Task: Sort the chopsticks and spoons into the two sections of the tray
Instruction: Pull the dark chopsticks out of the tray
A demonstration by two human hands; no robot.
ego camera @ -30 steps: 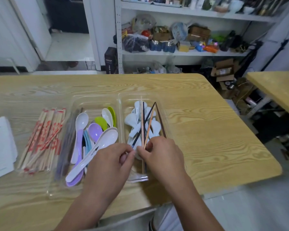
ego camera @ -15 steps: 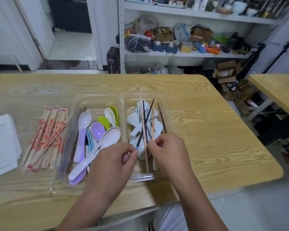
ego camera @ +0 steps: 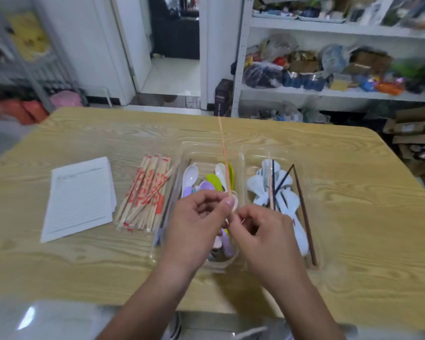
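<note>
On my wooden table [ego camera: 353,217], side by side: white lined sheets [ego camera: 80,197] at the left, what look like paper-sleeved chopsticks [ego camera: 145,192] in a bundle, then, just beside them, the clear two-section tray [ego camera: 241,153].

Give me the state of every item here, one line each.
Orange chopstick, lifted over the tray, pinched by the left hand.
Right hand, curled at its lower end; grip unclear.
Coloured spoons, lying in left section.
White spoons, in right section, chopsticks lying across them.
Wrapped chopsticks, piled beside tray.

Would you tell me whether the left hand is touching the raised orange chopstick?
Touching: the head view shows the left hand pinching the orange chopstick near its lower end.
</note>
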